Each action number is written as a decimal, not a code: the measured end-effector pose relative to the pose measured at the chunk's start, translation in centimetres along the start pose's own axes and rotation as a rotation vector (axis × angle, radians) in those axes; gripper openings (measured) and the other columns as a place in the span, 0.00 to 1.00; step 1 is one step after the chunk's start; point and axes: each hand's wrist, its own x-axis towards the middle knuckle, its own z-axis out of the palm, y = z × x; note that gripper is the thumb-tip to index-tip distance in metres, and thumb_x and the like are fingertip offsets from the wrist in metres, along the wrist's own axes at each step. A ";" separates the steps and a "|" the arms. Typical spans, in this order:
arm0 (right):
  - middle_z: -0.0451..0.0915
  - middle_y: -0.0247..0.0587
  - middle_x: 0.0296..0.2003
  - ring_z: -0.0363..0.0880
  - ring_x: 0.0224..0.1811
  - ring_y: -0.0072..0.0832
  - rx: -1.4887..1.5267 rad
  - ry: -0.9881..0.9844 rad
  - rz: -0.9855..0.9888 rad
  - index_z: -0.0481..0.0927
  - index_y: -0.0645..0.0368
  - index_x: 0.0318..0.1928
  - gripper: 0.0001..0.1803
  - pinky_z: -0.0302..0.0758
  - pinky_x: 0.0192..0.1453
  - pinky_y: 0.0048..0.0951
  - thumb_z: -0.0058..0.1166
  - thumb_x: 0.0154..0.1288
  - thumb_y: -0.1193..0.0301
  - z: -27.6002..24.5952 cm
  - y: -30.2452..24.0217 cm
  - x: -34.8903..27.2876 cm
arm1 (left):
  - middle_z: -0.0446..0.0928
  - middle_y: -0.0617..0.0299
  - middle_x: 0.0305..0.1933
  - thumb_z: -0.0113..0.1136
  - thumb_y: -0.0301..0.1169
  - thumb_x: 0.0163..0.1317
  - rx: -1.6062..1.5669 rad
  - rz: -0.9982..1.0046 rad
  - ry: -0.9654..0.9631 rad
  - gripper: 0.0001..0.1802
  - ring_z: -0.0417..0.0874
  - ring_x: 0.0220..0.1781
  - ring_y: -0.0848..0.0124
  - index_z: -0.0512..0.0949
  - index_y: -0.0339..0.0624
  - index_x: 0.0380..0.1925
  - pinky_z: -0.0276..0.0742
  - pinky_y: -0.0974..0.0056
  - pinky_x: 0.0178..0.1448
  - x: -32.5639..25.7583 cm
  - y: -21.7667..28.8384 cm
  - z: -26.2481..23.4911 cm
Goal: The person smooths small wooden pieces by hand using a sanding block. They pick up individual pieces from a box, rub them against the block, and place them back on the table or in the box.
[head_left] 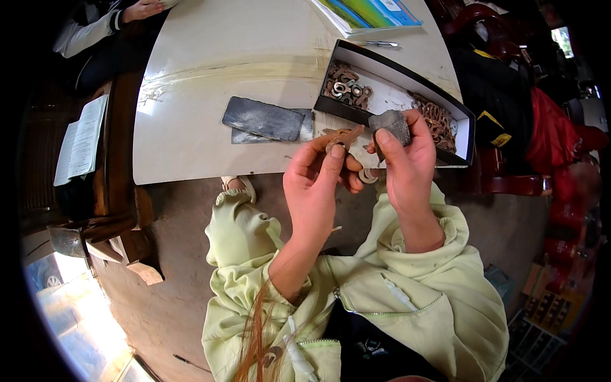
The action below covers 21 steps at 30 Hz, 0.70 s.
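Observation:
Over the table's near edge, my left hand is closed, pinching a small flat reddish-brown piece between thumb and fingers. My right hand is closed on a folded dark grey piece of sandpaper, just right of the brown piece. A pale ring-shaped piece shows below my left fingers; whether they hold it I cannot tell. Behind my hands stands a long black box with a white inside. Small brown pieces with holes lie heaped at its left end and right end.
Two dark grey flat slabs lie overlapped on the pale table, left of the box. A pen and a colourful booklet are at the back. Another person's hand shows far left, above an open paper booklet.

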 end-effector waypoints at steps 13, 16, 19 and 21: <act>0.75 0.32 0.33 0.72 0.34 0.13 -0.217 -0.044 -0.042 0.68 0.63 0.40 0.11 0.71 0.38 0.18 0.57 0.62 0.77 1.2 1.1 0.3 | 0.79 0.57 0.30 0.50 0.26 0.66 0.012 -0.028 -0.062 0.12 0.78 0.22 0.73 0.74 0.30 0.46 0.72 0.72 0.26 -0.8 0.7 -0.1; 0.75 0.31 0.32 0.71 0.34 0.13 -0.282 -0.078 -0.086 0.69 0.62 0.39 0.09 0.70 0.37 0.18 0.54 0.61 0.77 1.2 1.9 0.6 | 0.79 0.58 0.30 0.50 0.26 0.66 0.040 -0.003 -0.063 0.11 0.78 0.23 0.74 0.74 0.30 0.44 0.72 0.72 0.27 -0.8 1.0 0.0; 0.75 0.31 0.31 0.72 0.31 0.14 -0.245 -0.083 -0.120 0.69 0.60 0.39 0.08 0.71 0.35 0.17 0.52 0.60 0.77 0.9 2.9 1.2 | 0.79 0.58 0.30 0.50 0.26 0.65 0.071 0.053 -0.036 0.10 0.78 0.23 0.74 0.73 0.31 0.43 0.72 0.73 0.28 -0.2 0.2 -0.4; 0.75 0.31 0.31 0.72 0.29 0.14 -0.042 -0.073 -0.035 0.69 0.59 0.39 0.08 0.71 0.33 0.17 0.53 0.60 0.77 1.9 2.7 0.9 | 0.79 0.58 0.30 0.50 0.26 0.65 0.060 0.120 -0.028 0.09 0.78 0.23 0.73 0.73 0.32 0.42 0.73 0.73 0.29 0.2 -0.1 -0.5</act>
